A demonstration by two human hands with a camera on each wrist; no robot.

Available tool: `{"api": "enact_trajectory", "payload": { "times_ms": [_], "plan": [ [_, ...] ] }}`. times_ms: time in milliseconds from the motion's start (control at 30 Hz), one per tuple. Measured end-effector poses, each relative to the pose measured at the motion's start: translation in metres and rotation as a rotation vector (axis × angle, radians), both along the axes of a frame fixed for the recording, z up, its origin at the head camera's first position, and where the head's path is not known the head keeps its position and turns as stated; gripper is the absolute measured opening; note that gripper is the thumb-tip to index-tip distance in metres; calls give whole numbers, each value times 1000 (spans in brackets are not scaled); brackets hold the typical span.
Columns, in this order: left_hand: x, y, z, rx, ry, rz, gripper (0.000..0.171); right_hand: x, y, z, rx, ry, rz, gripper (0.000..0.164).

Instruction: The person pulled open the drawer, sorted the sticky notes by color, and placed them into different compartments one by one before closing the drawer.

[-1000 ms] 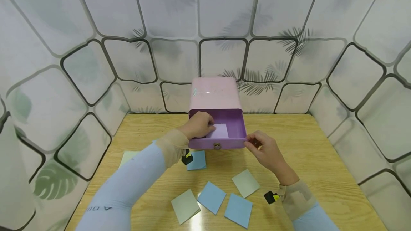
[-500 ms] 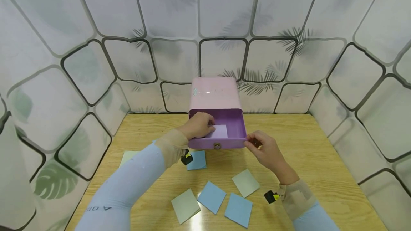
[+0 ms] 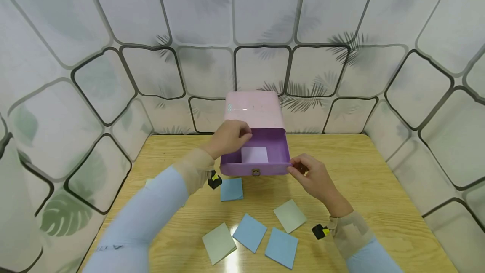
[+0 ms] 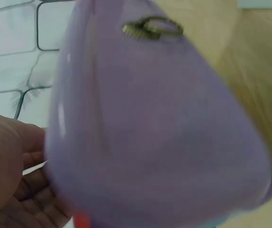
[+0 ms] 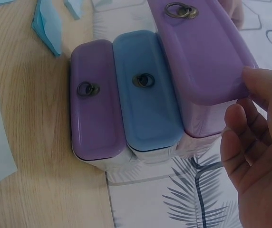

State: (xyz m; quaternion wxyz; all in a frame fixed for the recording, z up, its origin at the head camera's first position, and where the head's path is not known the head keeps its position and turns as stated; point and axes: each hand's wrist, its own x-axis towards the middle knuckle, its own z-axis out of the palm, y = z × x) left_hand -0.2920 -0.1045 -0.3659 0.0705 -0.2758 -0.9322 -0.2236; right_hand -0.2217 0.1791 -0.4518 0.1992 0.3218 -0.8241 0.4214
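Observation:
A small pink cabinet (image 3: 254,108) has its top purple drawer (image 3: 238,169) pulled out. A pale square of paper (image 3: 254,155) lies on the drawer's floor. Over the drawer's left side hovers my left hand (image 3: 228,137), its fingers loosely bent and nothing visible in them. In the left wrist view the drawer front (image 4: 150,114) fills the middle, with the left hand (image 4: 7,166) beside it. My right hand (image 3: 312,180) pinches the drawer's front right corner. The right wrist view shows its thumb on the edge and curled fingers below.
Several blue paper squares (image 3: 250,233) and pale green paper squares (image 3: 219,243) lie on the wooden table (image 3: 341,155) before the cabinet. Below the pulled drawer are a shut blue drawer (image 5: 148,99) and another purple drawer (image 5: 98,118). A patterned curtain (image 3: 261,66) surrounds the table.
My left hand has come off the pale paper and risen up and slightly left, out of the drawer. The paper stays inside. My right hand keeps its place at the corner.

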Motion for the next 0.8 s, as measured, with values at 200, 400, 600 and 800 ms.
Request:
{"api": "enact_trajectory", "payload": {
  "times_ms": [200, 400, 600, 800],
  "plan": [
    [-13, -22, 18, -182, 182, 22, 26, 0, 2, 1, 23, -26, -6, 14],
    [-23, -36, 19, -322, 121, 65, 46, 1, 2, 2, 19, -17, 4, 14],
    [-29, -40, 15, -330, 33, 85, 47, 1, 2, 1, 17, -7, 10, 14],
    [-33, -41, 12, -318, 2, 91, 57, 0, 1, 2, 20, -5, 4, 14]
  ]
}}
